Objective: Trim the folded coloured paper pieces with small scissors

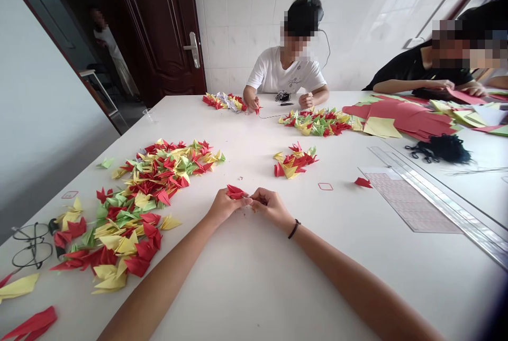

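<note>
Forearms (177, 269) cut off @ btm; hands (225, 205) partly hide red ppr (235, 192).

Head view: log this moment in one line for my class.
left hand: holds red folded paper; right hand: close beside it; large pile: at left; small pile: beyond right hand

Wears a narrow black band (294, 229) snug around the right wrist (287, 223), with a small dark bump on its far side. Has a bare left forearm (170, 272), a bare right forearm (341, 259) and two bare hands (226, 204).
</note>
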Demonstrator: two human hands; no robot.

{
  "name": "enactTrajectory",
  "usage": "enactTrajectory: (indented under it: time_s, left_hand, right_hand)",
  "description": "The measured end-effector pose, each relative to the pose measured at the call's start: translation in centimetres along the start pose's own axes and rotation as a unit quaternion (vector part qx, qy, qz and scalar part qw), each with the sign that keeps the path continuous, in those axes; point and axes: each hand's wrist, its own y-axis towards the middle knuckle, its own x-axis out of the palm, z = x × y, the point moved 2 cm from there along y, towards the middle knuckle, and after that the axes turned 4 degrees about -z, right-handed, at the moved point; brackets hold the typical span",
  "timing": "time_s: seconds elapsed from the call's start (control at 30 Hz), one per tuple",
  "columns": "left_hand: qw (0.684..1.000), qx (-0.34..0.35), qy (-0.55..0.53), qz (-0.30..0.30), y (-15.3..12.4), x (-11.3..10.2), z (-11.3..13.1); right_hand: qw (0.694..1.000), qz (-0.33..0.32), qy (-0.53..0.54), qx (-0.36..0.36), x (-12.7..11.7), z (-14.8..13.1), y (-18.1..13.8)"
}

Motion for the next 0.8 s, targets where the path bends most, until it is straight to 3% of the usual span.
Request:
enactTrajectory:
  time_s: [0.2, 0.33, 0.53, 0.8]
  left_hand:
    - [0.995, -0.041, -0.088, 0.026, -0.5, 1.0, 0.1]
    - [0.986, -0.024, -0.159, 0.054, -0.8, 1.8, 0.2]
    - [0.986, -0.001, -0.154, 0.057, -1.0, 2.0, 0.3]
    - [0.983, -0.022, -0.165, 0.077, -1.2, 2.1, 0.0]
  right_hand:
    - [0.999, 0.014, -0.044, -0.019, 0.0, 0.3, 0.1]
    - [0.999, 0.019, -0.021, -0.024, 0.2, 0.2, 0.0]
    - [0.999, 0.016, 0.011, -0.027, 0.3, 0.2, -0.2]
    - [0.999, 0.023, 0.022, -0.003, 0.7, 0.9, 0.0]
